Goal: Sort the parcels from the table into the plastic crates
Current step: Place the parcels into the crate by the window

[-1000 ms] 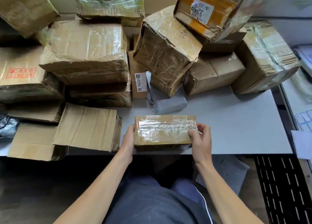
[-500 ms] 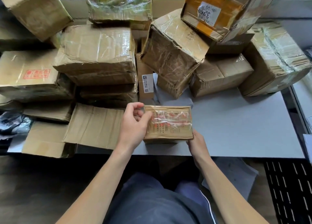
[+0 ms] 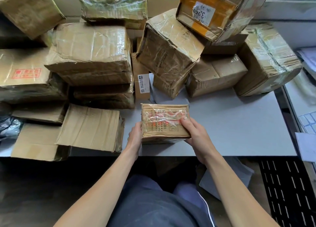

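A: Where is the small taped parcel (image 3: 164,124) being held?
B: Over the near part of the grey surface (image 3: 236,124), in front of the stacked cartons (image 3: 90,55).
A: And each grip?
B: The left hand (image 3: 135,136) is clasping its left side; the right hand (image 3: 196,138) is holding its right corner, thumb pressing on top.

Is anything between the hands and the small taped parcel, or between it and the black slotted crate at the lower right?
Nothing visible. The left hand and right hand grip the small brown tape-wrapped cardboard parcel directly. Toward the black slotted plastic crate, only bare grey table lies.
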Demonstrator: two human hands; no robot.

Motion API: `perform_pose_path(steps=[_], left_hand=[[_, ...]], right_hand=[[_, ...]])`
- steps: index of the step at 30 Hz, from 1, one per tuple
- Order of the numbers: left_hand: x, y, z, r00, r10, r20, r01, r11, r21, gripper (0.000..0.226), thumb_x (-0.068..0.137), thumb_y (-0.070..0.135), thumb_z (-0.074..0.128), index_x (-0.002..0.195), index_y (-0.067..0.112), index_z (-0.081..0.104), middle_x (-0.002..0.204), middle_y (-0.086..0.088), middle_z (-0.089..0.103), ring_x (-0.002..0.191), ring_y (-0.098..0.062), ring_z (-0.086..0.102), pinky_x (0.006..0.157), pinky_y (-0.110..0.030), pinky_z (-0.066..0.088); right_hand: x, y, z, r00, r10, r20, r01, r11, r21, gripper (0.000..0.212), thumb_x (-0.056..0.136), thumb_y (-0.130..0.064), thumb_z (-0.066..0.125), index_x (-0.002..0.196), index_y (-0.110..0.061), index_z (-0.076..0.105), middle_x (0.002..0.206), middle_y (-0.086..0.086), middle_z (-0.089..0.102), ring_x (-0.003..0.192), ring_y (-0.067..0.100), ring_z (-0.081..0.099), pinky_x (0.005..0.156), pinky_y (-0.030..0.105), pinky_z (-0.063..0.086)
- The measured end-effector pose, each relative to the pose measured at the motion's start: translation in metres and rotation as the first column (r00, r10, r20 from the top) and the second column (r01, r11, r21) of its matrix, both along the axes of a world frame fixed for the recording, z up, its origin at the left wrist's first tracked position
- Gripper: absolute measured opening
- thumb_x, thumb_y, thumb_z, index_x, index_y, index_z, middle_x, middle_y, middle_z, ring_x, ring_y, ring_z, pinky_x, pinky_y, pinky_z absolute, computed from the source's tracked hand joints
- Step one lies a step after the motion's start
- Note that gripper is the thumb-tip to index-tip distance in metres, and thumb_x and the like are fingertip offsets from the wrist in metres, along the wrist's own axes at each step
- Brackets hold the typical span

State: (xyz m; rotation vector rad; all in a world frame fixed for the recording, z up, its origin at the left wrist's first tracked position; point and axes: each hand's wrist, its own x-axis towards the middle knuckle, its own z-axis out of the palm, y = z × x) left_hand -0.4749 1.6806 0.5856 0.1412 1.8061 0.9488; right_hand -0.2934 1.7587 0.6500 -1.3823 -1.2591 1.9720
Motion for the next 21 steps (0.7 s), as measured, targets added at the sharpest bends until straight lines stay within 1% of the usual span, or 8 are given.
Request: perform_pose_path(steps=[2, 5, 8, 11, 13, 15, 19, 21], left_hand=[[-0.001, 0.001, -0.019, 1.000, -0.009, -0.017, 0.009, 1.000, 0.020, 0.052, 0.078, 0.075, 0.034, 0.098, 0.046, 0.073, 0.120, 0.000, 0.070, 0.116, -0.022, 0.060, 0.111, -0.051, 0.043], [0.004, 0.009, 0.013, 0.997, 0.049, 0.060, -0.051, 0.998, 0.033, 0.081, 0.070, 0.077, 0.038, 0.126, 0.022, 0.059, 0.122, -0.002, 0.056, 0.111, -0.016, 0.057, 0.098, -0.038, 0.048], [0.003, 0.012, 0.034, 0.996, 0.084, 0.036, -0.086, 0.994, 0.070, 0.060, 0.093, 0.060, 0.050, 0.127, 0.011, 0.051, 0.115, -0.002, 0.052, 0.101, -0.010, 0.056, 0.072, -0.028, 0.041], [-0.011, 0.004, 0.038, 0.972, 0.194, -0.135, -0.181, 0.978, 0.104, 0.040, 0.098, 0.042, 0.062, 0.123, 0.014, 0.049, 0.112, -0.002, 0.057, 0.097, -0.012, 0.056, 0.070, -0.030, 0.041], [-0.017, -0.001, 0.045, 0.957, 0.228, -0.179, -0.204, 0.969, 0.143, 0.030, 0.102, 0.036, 0.060, 0.120, 0.016, 0.048, 0.108, 0.001, 0.055, 0.094, -0.010, 0.054, 0.069, -0.028, 0.041], [-0.015, -0.003, 0.047, 0.963, 0.219, -0.156, -0.197, 0.969, 0.147, 0.026, 0.103, 0.035, 0.058, 0.119, 0.015, 0.051, 0.108, -0.001, 0.058, 0.093, -0.012, 0.056, 0.070, -0.028, 0.042], [-0.003, -0.001, 0.029, 0.969, 0.239, -0.061, -0.235, 0.970, 0.059, 0.023, 0.110, 0.025, 0.045, 0.115, 0.009, 0.061, 0.099, -0.004, 0.064, 0.082, -0.013, 0.058, 0.066, -0.024, 0.046], [-0.001, -0.002, 0.017, 0.975, 0.220, 0.002, -0.220, 0.975, 0.004, 0.027, 0.106, 0.024, 0.046, 0.116, 0.008, 0.064, 0.105, -0.008, 0.070, 0.089, -0.017, 0.064, 0.076, -0.030, 0.051]], right_hand=[[0.003, 0.002, -0.001, 1.000, -0.016, -0.006, 0.016, 1.000, -0.014, 0.032, 0.107, -0.035, 0.053, 0.130, -0.018, 0.068, 0.121, -0.002, 0.077, 0.115, 0.013, 0.071, 0.104, 0.037, 0.053], [0.010, 0.006, -0.006, 0.997, -0.067, -0.048, 0.062, 0.994, -0.092, 0.041, 0.103, -0.041, 0.055, 0.129, -0.013, 0.068, 0.123, 0.005, 0.076, 0.119, 0.020, 0.069, 0.107, 0.043, 0.052], [0.020, 0.009, -0.012, 0.984, -0.122, -0.132, 0.093, 0.974, -0.204, 0.052, 0.093, -0.049, 0.058, 0.127, -0.012, 0.070, 0.127, 0.011, 0.074, 0.121, 0.023, 0.068, 0.108, 0.047, 0.051], [0.028, 0.009, -0.028, 0.970, -0.207, -0.131, 0.168, 0.952, -0.256, 0.042, 0.105, -0.042, 0.048, 0.126, -0.012, 0.070, 0.120, 0.010, 0.076, 0.109, 0.020, 0.070, 0.099, 0.042, 0.053], [0.033, 0.009, -0.044, 0.959, -0.282, 0.006, 0.279, 0.944, -0.174, 0.035, 0.109, -0.033, 0.046, 0.115, -0.010, 0.072, 0.110, 0.007, 0.076, 0.104, 0.023, 0.067, 0.090, 0.037, 0.054], [0.041, 0.008, -0.056, 0.943, -0.307, 0.130, 0.314, 0.948, -0.042, 0.031, 0.108, -0.029, 0.048, 0.115, -0.013, 0.074, 0.111, 0.003, 0.076, 0.105, 0.021, 0.068, 0.088, 0.037, 0.054], [0.052, 0.010, -0.054, 0.938, -0.313, 0.150, 0.314, 0.949, 0.019, 0.034, 0.106, -0.033, 0.050, 0.107, -0.012, 0.077, 0.113, 0.011, 0.077, 0.103, 0.020, 0.070, 0.098, 0.046, 0.053], [0.052, 0.011, -0.053, 0.952, -0.252, 0.175, 0.246, 0.968, 0.056, 0.032, 0.107, -0.035, 0.052, 0.114, -0.013, 0.075, 0.115, 0.007, 0.077, 0.108, 0.018, 0.070, 0.098, 0.042, 0.054]])
